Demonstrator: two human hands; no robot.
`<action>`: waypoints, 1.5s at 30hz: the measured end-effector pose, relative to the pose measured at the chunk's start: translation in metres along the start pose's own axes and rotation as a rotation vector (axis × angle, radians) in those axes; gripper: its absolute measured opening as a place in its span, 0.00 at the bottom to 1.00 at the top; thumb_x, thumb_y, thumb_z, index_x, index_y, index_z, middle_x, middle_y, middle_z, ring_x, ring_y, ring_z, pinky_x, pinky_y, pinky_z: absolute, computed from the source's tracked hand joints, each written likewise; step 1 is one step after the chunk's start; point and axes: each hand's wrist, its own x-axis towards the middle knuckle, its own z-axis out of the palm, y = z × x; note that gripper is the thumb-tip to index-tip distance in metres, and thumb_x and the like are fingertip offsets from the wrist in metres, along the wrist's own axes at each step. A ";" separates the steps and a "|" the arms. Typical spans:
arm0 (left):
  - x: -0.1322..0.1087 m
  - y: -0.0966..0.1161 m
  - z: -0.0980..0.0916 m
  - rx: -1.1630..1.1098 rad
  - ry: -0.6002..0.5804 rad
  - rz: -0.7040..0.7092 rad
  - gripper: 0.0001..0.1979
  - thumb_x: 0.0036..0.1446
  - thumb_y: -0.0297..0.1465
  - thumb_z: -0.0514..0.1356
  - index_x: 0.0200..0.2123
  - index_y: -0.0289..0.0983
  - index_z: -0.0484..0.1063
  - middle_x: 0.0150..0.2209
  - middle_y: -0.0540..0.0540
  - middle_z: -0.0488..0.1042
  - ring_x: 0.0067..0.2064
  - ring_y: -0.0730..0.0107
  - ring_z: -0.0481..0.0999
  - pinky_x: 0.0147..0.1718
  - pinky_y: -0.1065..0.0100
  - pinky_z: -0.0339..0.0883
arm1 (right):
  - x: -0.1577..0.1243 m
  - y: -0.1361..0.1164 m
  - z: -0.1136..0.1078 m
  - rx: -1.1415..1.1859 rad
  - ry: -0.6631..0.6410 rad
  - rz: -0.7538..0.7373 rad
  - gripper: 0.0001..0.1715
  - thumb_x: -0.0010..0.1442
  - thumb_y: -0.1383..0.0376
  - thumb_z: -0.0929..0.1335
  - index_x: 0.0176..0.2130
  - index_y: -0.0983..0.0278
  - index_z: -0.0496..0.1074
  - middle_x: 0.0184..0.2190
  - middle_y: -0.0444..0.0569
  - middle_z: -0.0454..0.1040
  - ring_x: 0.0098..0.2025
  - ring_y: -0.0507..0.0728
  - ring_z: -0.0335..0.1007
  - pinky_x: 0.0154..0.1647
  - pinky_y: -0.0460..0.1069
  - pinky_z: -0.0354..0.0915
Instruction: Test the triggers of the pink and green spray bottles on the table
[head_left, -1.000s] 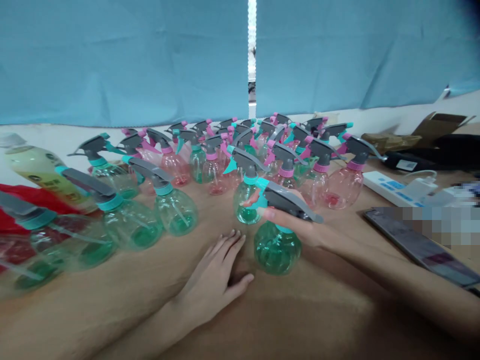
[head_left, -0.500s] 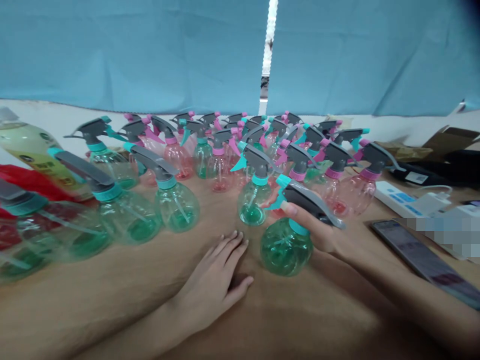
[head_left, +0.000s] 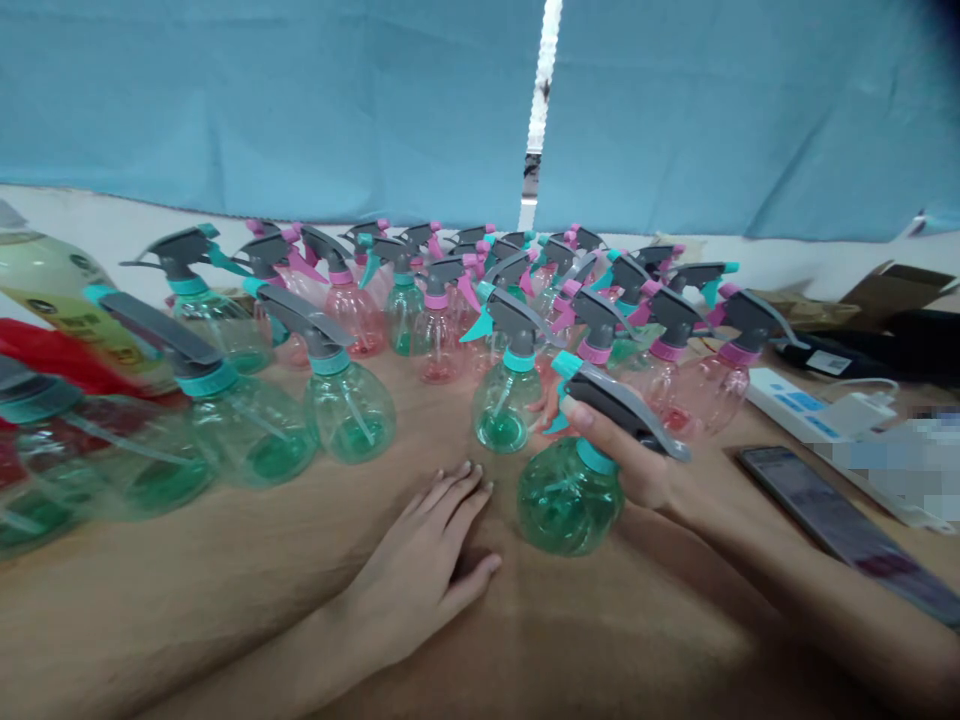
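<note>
My right hand (head_left: pixel 626 455) is wrapped round the neck and trigger head of a green spray bottle (head_left: pixel 570 500) with a turquoise collar and a grey top. The bottle is slightly tilted, and whether its base touches the table I cannot tell. Palm down on the wooden table (head_left: pixel 247 590), my left hand (head_left: pixel 431 560) lies flat with its fingers stretched out, holding nothing. Just beyond the two hands stands another green spray bottle (head_left: pixel 508 400). To the left, a further green spray bottle (head_left: pixel 350 415) stands beside several like it.
Several pink spray bottles (head_left: pixel 439 345) crowd the back among green ones. At the right lie a phone (head_left: pixel 840 530), a white power strip (head_left: pixel 802 410) and an open cardboard box (head_left: pixel 896 295). A large yellowish bottle (head_left: pixel 60 290) and red plastic (head_left: pixel 37 350) are at left.
Almost nothing differs. The view has shifted very slightly, and both hands keep their poses, the right one still round the spray bottle.
</note>
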 end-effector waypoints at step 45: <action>0.000 0.001 -0.004 0.121 -0.058 0.021 0.24 0.64 0.40 0.55 0.59 0.35 0.61 0.63 0.38 0.61 0.64 0.53 0.58 0.60 0.50 0.55 | -0.004 0.021 0.005 0.287 -0.090 0.081 0.10 0.60 0.59 0.68 0.43 0.56 0.72 0.38 0.44 0.72 0.44 0.56 0.69 0.47 0.53 0.65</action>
